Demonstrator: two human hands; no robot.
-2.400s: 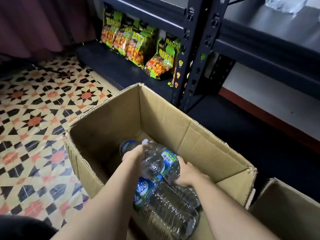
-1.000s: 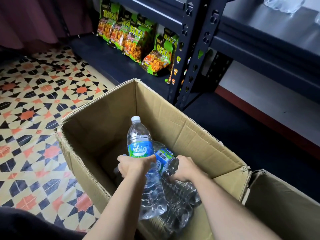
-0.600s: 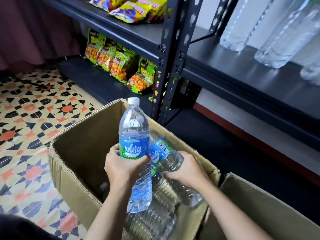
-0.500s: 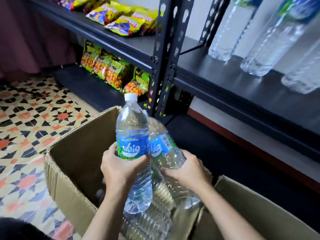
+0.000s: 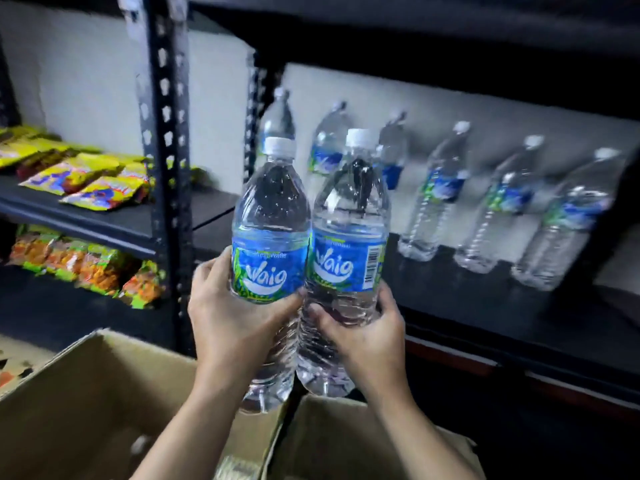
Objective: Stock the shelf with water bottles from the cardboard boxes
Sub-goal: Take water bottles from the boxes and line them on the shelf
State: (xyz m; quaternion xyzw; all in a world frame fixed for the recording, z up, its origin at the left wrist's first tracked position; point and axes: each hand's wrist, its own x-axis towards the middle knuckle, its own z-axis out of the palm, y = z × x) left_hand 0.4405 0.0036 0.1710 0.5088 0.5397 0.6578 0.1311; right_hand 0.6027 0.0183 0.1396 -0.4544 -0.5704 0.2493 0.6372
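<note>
My left hand [image 5: 228,317] grips one clear water bottle [image 5: 272,216] with a blue label and white cap, held upright. Beside it, touching, stands a second water bottle [image 5: 349,216], gripped low by my right hand [image 5: 363,336]. Both bottles are raised above the open cardboard box [image 5: 86,403] and in front of the dark metal shelf [image 5: 519,306]. Several bottles [image 5: 440,188] stand in a row on that shelf behind them. A second cardboard box [image 5: 346,445] sits under my right forearm.
A perforated black upright post [image 5: 166,168] divides the rack. Left of it, yellow snack bags [image 5: 86,181] lie on the upper shelf and orange-green snack bags [image 5: 93,268] stand on the lower one. A shelf board [image 5: 415,29] overhangs the bottle row.
Both hands have lifted their bottles out of the box and up to shelf height. The right-hand bottle went from tilted to upright. The view has swung up toward the shelf.
</note>
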